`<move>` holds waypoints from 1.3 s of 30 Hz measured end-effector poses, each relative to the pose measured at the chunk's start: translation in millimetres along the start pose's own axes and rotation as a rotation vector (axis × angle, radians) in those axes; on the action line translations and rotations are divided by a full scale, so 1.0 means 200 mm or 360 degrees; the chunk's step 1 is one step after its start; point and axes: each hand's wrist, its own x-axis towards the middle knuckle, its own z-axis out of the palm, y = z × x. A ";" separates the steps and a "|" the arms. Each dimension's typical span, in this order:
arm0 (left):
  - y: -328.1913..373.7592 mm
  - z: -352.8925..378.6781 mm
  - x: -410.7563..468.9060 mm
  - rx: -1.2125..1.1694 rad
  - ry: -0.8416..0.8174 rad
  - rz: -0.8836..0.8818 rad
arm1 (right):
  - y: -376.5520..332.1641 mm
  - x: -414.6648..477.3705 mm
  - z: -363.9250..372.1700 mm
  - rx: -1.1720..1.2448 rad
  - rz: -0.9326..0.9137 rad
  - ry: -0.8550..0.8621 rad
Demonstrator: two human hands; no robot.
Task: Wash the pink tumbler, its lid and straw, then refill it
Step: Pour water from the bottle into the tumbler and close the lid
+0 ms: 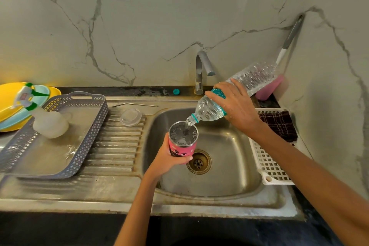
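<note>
Over the steel sink [229,168], left fingers [184,159] clasped the pink tumbler [182,148] upright; just above, right fingers [218,99] gripped the tilted water bottle [253,78], likely so spills would drain.

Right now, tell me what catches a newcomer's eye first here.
The clear water bottle, tilted in the right hand, pours into the pink tumbler, which the left hand holds over the sink. The lid and metal straw lie to the left of it.
</note>
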 end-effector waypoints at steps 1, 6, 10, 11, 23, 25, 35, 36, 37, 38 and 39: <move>0.00 0.00 0.00 -0.0004 0.0005 -0.0003 | 0.00 0.00 0.00 0.0010 0.0001 0.0016; 0.03 0.00 -0.03 -0.0034 0.0030 -0.0002 | -0.01 -0.02 0.02 0.0096 0.0036 0.0028; 0.06 -0.01 -0.05 -0.0082 0.0039 0.0006 | -0.06 -0.01 0.04 0.0253 0.0127 0.0016; 0.07 -0.01 -0.06 -0.0098 0.0044 0.0010 | -0.08 -0.01 0.04 0.0280 0.0150 0.0016; 0.07 -0.09 -0.11 -0.0083 0.0166 0.0026 | -0.30 0.02 0.09 0.1025 0.0580 0.0049; 0.05 -0.10 -0.12 -0.0077 0.0195 0.0023 | -0.32 0.01 0.11 0.1203 0.0716 0.0037; -0.06 -0.29 -0.11 -0.0072 0.0503 -0.0002 | -0.43 -0.04 0.18 0.1733 0.1210 -0.0036; -0.06 -0.32 -0.10 -0.0082 0.0549 0.0012 | -0.44 -0.05 0.18 0.1756 0.1234 -0.0051; -0.07 -0.34 -0.09 -0.0090 0.0588 0.0028 | -0.45 -0.05 0.18 0.1769 0.1248 -0.0068; -0.07 -0.38 -0.08 -0.0108 0.0627 0.0037 | -0.45 -0.05 0.19 0.1777 0.1257 -0.0085; -0.08 -0.41 -0.08 -0.0128 0.0664 0.0048 | -0.46 -0.06 0.19 0.1789 0.1263 -0.0100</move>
